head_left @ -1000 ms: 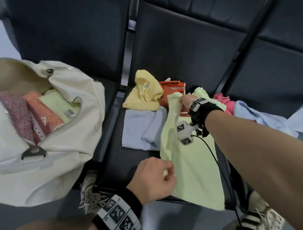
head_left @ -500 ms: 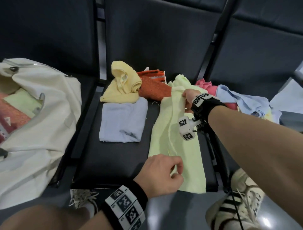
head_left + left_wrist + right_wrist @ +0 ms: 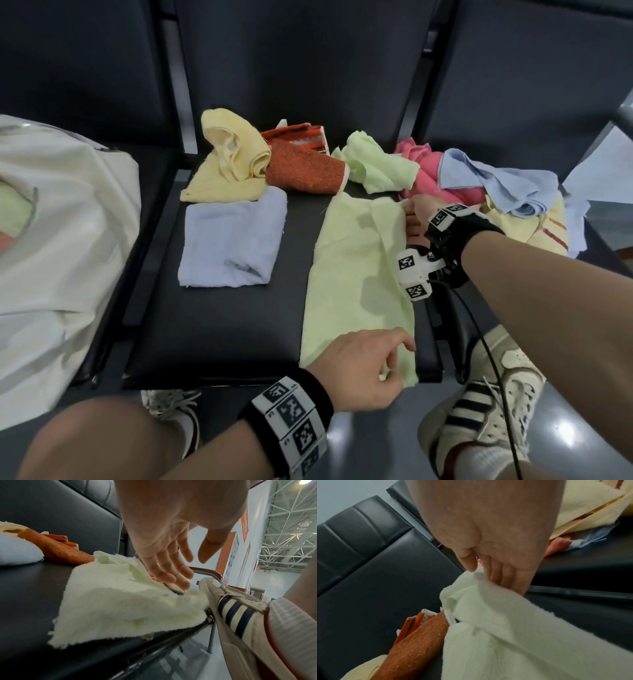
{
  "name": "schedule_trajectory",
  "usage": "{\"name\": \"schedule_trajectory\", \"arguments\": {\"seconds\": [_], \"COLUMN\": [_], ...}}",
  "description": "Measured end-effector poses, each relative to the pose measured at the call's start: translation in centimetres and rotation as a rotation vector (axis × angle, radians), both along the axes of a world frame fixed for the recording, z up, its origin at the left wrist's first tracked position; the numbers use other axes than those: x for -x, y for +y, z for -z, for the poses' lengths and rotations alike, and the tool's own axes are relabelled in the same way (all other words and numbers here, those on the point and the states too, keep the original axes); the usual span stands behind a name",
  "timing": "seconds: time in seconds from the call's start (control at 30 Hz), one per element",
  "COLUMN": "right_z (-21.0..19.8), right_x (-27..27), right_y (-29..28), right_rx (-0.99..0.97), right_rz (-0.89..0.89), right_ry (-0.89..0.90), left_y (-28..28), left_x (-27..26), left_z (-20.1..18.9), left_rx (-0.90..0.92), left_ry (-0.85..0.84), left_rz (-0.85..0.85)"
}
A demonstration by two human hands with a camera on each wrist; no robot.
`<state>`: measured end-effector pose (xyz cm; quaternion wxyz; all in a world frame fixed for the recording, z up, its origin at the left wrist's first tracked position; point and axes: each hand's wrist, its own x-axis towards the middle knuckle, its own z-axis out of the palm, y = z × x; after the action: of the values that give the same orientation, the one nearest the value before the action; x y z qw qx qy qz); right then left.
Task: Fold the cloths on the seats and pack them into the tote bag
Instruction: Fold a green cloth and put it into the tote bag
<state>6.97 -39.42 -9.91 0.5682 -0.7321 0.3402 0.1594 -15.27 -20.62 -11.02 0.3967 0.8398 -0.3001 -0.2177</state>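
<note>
A light green cloth [image 3: 356,274] lies flat along the right half of the middle black seat [image 3: 222,325]. My left hand [image 3: 400,356] rests on its near right corner at the seat's front edge. In the left wrist view, the left hand [image 3: 193,568] has straight fingers touching the cloth [image 3: 120,601] and the thumb held apart. My right hand [image 3: 409,209] pinches the cloth's far right corner. In the right wrist view, the right hand [image 3: 477,569] has its thumb and fingers closed on the cloth's edge [image 3: 505,615]. The cream tote bag [image 3: 61,257] stands on the left seat.
A folded light blue cloth [image 3: 233,243] lies left of the green one. Behind are a yellow cloth [image 3: 229,157], an orange cloth [image 3: 305,171] and another green cloth [image 3: 376,168]. Pink [image 3: 421,168], blue [image 3: 496,181] and striped yellow cloths [image 3: 534,226] are heaped on the right seat.
The green cloth hung over the seat's front edge; it has been drawn back and now lies flat on the seat. My left hand's pinch has loosened. The view has turned right.
</note>
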Motion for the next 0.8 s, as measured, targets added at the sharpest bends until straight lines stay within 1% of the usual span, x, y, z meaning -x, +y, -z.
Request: {"name": "schedule_trajectory", "arguments": {"seconds": [0.03,0.1,0.17,0.2,0.27,0.3,0.4,0.47,0.5,0.57,0.67,0.73,0.8], "right_z": [-0.6,-1.5,-1.3,-1.3,-2.2,-2.3,-1.8,-2.2,-2.4,-2.7,-2.1,-1.5,-1.0], "right_x": [0.6,1.6,2.1,2.3,3.3,3.8,5.5,8.0,9.4,12.0,15.6,17.9,19.8], "right_y": [0.3,0.6,-0.3,-0.5,-0.1,0.0,0.3,1.8,2.7,4.4,6.1,7.1,7.7], "right_rx": [-0.015,-0.023,-0.062,-0.053,0.004,0.1,0.508,0.687,0.741,0.76,0.776,0.796,0.814], "right_rz": [0.032,0.001,-0.009,-0.012,-0.088,-0.144,-0.374,-0.568,-0.663,-0.815,-0.982,-1.071,-1.112], "right_ry": [0.005,0.012,0.03,0.03,0.017,-0.008,-0.088,-0.123,-0.136,-0.139,-0.084,-0.05,-0.025], "left_y": [-0.1,-0.1,0.0,0.2,0.7,1.1,2.5,3.3,3.7,4.3,4.8,4.9,4.9], "left_x": [0.0,0.0,-0.1,-0.2,-0.3,-0.4,-0.6,-0.6,-0.4,-0.1,0.7,1.2,1.6], "left_z": [0.3,0.8,1.1,1.2,1.4,1.6,1.9,2.2,2.3,2.4,2.8,3.1,3.3], "left_rx": [-0.02,-0.059,-0.094,-0.113,-0.153,-0.179,-0.269,-0.324,-0.346,-0.372,-0.417,-0.432,-0.441], "left_ry": [-0.005,-0.029,-0.059,-0.075,-0.114,-0.135,-0.186,-0.205,-0.211,-0.225,-0.259,-0.271,-0.296], "left_rz": [0.004,0.002,-0.011,-0.021,-0.043,-0.055,-0.102,-0.131,-0.143,-0.153,-0.124,-0.108,-0.103]}}
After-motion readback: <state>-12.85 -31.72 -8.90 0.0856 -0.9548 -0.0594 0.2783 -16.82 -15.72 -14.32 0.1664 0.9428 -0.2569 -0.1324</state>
